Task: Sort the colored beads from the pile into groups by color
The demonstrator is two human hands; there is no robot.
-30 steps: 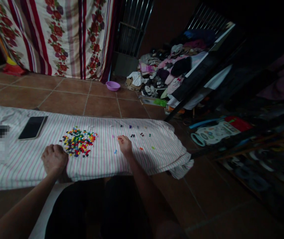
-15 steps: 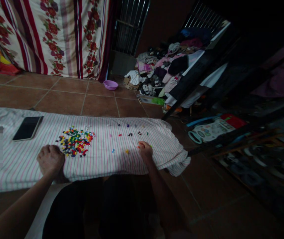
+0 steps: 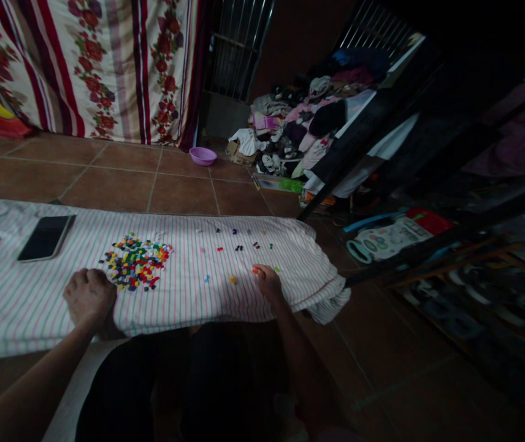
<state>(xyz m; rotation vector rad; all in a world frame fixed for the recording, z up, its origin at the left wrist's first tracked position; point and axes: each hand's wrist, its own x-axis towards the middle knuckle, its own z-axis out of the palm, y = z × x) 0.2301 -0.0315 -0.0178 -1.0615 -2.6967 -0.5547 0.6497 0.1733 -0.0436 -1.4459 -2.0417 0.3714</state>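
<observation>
My right hand [image 3: 269, 282] is low over the striped cloth, its fingers pinched together at a small orange piece [image 3: 256, 270]. Beside that hand lies a light green piece [image 3: 276, 269]; to its left are a yellow piece [image 3: 233, 280] and a light blue one [image 3: 206, 279]. Farther back, small pieces sit in spaced groups by colour, among them red [image 3: 219, 249], black [image 3: 239, 248] and dark green [image 3: 270, 246]. My left hand [image 3: 90, 298] rests curled on the cloth, its fingertips hidden, next to a heap of mixed small coloured pieces [image 3: 136, 263].
The striped cloth [image 3: 170, 307] covers a long low surface. A phone [image 3: 47, 238] lies on it at the left. Beyond, on the tiled floor, are a purple basin [image 3: 203, 156] and a pile of clothes [image 3: 299, 116]. A dark post [image 3: 331, 190] slants at the right.
My right hand's fingertips have shifted slightly, and the orange piece now shows at their tips. My left hand stays by the heap. The whole view has moved a little.
</observation>
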